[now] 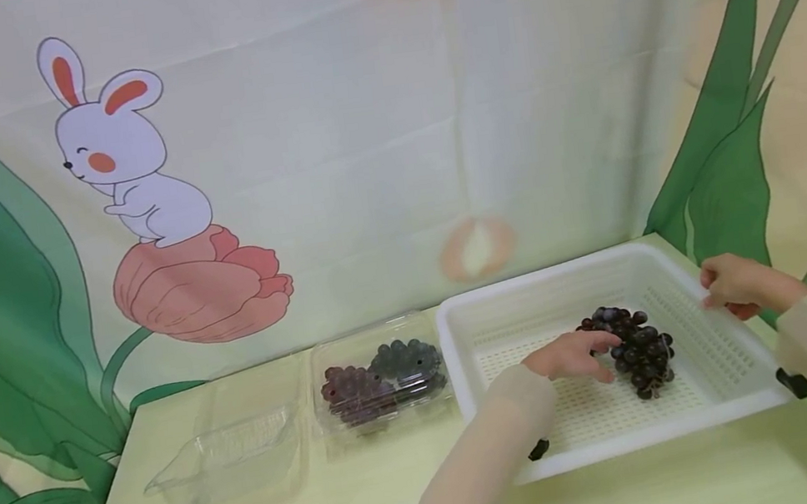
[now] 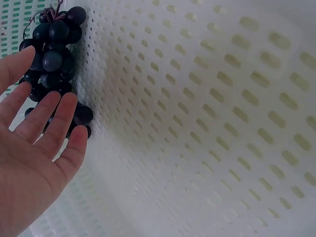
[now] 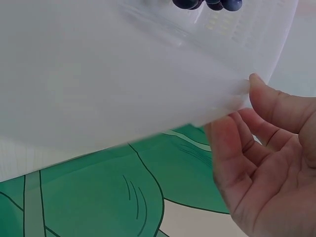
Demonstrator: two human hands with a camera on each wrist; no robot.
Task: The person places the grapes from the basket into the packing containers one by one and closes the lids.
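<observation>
A white perforated plastic basket (image 1: 660, 431) stands at the right of the table, with a bunch of dark grapes (image 1: 646, 352) lying in it. Over the basket, my left hand (image 1: 575, 355) reaches in from the near side, its fingers loosely spread at the grapes. In the left wrist view the fingers of that hand (image 2: 42, 143) overlap the lower part of the bunch (image 2: 52, 61) without curling round it. My right hand (image 1: 743, 284) pinches the basket's right rim; the right wrist view shows the thumb (image 3: 276, 101) over the rim and the fingers beneath.
Left of the basket is a clear plastic box (image 1: 376, 335) with reddish and dark grapes inside. Farther left sits an open clear plastic tray (image 1: 229, 467). A printed cloth with a rabbit (image 1: 111, 145) hangs right behind the table. Black handles (image 1: 796, 383) sit at the basket's near corners.
</observation>
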